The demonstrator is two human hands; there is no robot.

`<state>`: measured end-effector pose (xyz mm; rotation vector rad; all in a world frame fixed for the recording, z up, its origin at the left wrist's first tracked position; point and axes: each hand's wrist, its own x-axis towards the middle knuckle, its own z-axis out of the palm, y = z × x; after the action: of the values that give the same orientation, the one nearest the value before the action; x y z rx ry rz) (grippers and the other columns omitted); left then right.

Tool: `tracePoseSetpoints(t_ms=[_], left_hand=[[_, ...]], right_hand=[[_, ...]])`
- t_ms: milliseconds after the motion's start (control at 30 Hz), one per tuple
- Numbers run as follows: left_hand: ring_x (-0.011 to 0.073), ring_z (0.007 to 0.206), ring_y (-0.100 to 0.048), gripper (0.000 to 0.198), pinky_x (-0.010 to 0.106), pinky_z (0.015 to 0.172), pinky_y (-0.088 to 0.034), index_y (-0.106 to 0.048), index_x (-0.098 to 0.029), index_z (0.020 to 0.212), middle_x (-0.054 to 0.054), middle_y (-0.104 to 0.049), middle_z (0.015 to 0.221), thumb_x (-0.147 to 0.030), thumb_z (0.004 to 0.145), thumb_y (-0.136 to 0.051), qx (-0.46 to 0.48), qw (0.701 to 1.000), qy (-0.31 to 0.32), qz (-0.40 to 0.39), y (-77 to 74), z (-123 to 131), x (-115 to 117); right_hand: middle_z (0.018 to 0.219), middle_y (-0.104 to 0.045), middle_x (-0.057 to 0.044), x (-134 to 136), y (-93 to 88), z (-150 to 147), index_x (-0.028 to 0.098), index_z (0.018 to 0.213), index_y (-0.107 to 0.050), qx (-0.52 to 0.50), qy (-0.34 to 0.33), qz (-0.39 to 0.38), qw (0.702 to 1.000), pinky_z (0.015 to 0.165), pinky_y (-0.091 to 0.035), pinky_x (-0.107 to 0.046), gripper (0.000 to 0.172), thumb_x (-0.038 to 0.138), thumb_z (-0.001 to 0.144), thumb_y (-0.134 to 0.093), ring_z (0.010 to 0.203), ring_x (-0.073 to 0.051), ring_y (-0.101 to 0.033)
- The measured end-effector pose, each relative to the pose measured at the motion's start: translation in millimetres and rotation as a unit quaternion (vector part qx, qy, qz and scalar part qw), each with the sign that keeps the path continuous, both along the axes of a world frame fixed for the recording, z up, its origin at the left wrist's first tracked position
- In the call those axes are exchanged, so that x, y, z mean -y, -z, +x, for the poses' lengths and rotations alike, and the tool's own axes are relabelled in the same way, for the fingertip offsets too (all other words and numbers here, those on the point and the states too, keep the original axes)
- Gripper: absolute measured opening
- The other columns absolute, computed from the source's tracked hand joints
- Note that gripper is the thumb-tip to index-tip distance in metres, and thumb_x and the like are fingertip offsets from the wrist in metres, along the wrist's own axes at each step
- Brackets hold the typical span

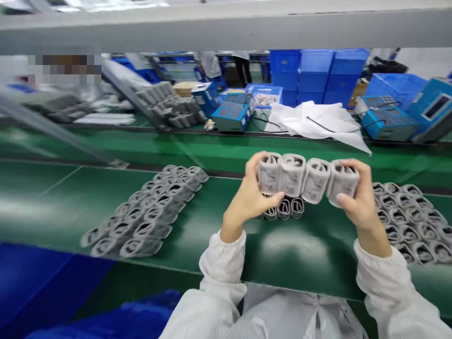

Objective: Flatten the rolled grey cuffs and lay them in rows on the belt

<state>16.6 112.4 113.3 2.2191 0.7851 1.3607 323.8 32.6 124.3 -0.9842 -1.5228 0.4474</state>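
Observation:
Between my hands is a side-by-side row of several grey rolled cuffs (292, 175), raised above the green work surface (296, 259). My left hand (250, 195) grips the left end, its thumb along the lower edge. At the right end my right hand (360, 197) closes around the last roll, thumb on its front. Faint dark print marks the roll fronts, and their coiled ends show on top. A short row of similar rolls (283, 208) sits on the surface just below, partly hidden by my left hand and the held row.
Rows of grey rolls (148, 207) stand to the left, and another block of rolls (411, 221) to the right. Beyond the green ledge are blue devices (231, 113) with cables, white sheets (314, 117) and stacked blue crates (300, 75). A pale beam (226, 30) crosses overhead.

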Motion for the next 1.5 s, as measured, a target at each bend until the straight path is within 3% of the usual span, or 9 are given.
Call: tracePoseSetpoints(t_ms=[267,500,633,767,967,1067,1233,1367,1500], left_hand=[[0.0321,0.135,-0.076,0.056,0.051,0.111,-0.064,-0.039,-0.030,0.137,0.017,-0.067,0.144,-0.019,0.098,-0.077,-0.060,0.991,-0.063,-0.097,118.4,-54.9,134.2],[0.0422,0.150,-0.059,0.060,0.075,0.120,-0.056,-0.046,-0.027,0.145,0.022,-0.050,0.153,-0.018,0.094,-0.077,-0.005,0.925,-0.368,-0.094,189.5,-17.3,146.2],[0.0430,0.148,-0.059,0.067,0.076,0.123,-0.055,-0.048,-0.027,0.154,0.022,-0.049,0.152,-0.025,0.095,-0.079,0.022,0.928,-0.342,-0.145,191.0,13.5,158.4],[0.0441,0.171,-0.040,0.079,0.074,0.138,-0.043,-0.037,-0.028,0.175,0.027,-0.030,0.179,-0.038,0.105,-0.073,0.016,0.942,-0.247,-0.226,182.0,15.7,155.6],[0.0396,0.182,-0.021,0.056,0.069,0.145,-0.030,-0.058,-0.023,0.169,0.020,-0.018,0.194,-0.029,0.114,-0.054,-0.074,0.939,-0.227,-0.249,147.9,-70.9,97.5],[0.0380,0.177,-0.036,0.053,0.064,0.142,-0.038,-0.063,-0.024,0.166,0.017,-0.028,0.192,-0.032,0.117,-0.045,-0.123,0.918,-0.250,-0.282,127.1,-109.4,81.6],[0.0437,0.170,-0.047,0.081,0.056,0.133,-0.053,-0.052,-0.030,0.175,0.014,-0.014,0.197,-0.065,0.104,-0.072,-0.223,0.904,-0.203,-0.302,104.5,-142.3,59.0],[0.0411,0.170,-0.047,0.077,0.053,0.134,-0.049,-0.049,-0.034,0.177,0.010,-0.015,0.197,-0.063,0.107,-0.066,-0.271,0.892,-0.195,-0.306,93.3,-173.8,27.0],[0.0537,0.179,-0.020,0.076,0.074,0.133,-0.042,-0.041,-0.039,0.180,0.010,-0.012,0.197,-0.067,0.111,-0.057,-0.374,0.851,-0.243,-0.277,90.7,-181.0,17.7]], right_hand=[[0.134,-0.073,-0.013,31.9,63.8,-10.9,0.030,0.118,-0.066,0.242,-0.246,-0.080,0.935,0.092,-0.071,-0.043,0.027,0.023,0.097,-0.082,0.116,-0.027,-0.079],[0.156,-0.066,-0.018,-41.3,90.3,-17.9,0.031,0.146,-0.066,0.340,-0.193,0.050,0.919,0.123,-0.057,-0.067,0.051,0.038,0.098,-0.083,0.151,-0.041,-0.064],[0.170,-0.057,-0.020,-110.3,103.8,-33.1,0.028,0.156,-0.068,0.451,-0.068,-0.011,0.890,0.135,-0.032,-0.081,0.080,0.071,0.090,-0.079,0.166,-0.053,-0.043],[0.170,-0.056,-0.024,-101.5,131.2,-66.9,0.024,0.156,-0.069,0.515,0.018,-0.083,0.853,0.125,-0.039,-0.084,0.076,0.076,0.102,-0.056,0.153,-0.054,-0.053],[0.156,-0.054,-0.025,-61.6,136.2,-82.8,0.025,0.154,-0.066,0.375,-0.022,-0.163,0.912,0.105,-0.061,-0.070,0.076,0.079,0.101,-0.062,0.119,-0.041,-0.069],[0.155,-0.048,-0.023,-61.6,146.3,-95.0,0.021,0.163,-0.055,0.184,-0.013,-0.210,0.960,0.110,-0.061,-0.066,0.085,0.074,0.097,-0.065,0.111,-0.034,-0.067],[0.156,-0.048,-0.022,-59.2,175.0,-159.1,0.022,0.173,-0.039,0.096,-0.023,-0.273,0.957,0.136,-0.040,-0.066,0.088,0.066,0.099,-0.055,0.156,-0.041,-0.049],[0.168,-0.034,-0.022,-64.2,181.8,-208.5,0.026,0.178,-0.028,0.068,-0.039,-0.315,0.946,0.132,-0.047,-0.060,0.091,0.066,0.102,-0.058,0.148,-0.038,-0.060],[0.178,-0.021,-0.022,-66.7,176.0,-233.4,0.029,0.178,-0.026,0.051,-0.062,-0.329,0.941,0.132,-0.047,-0.059,0.095,0.069,0.100,-0.061,0.150,-0.040,-0.060]])
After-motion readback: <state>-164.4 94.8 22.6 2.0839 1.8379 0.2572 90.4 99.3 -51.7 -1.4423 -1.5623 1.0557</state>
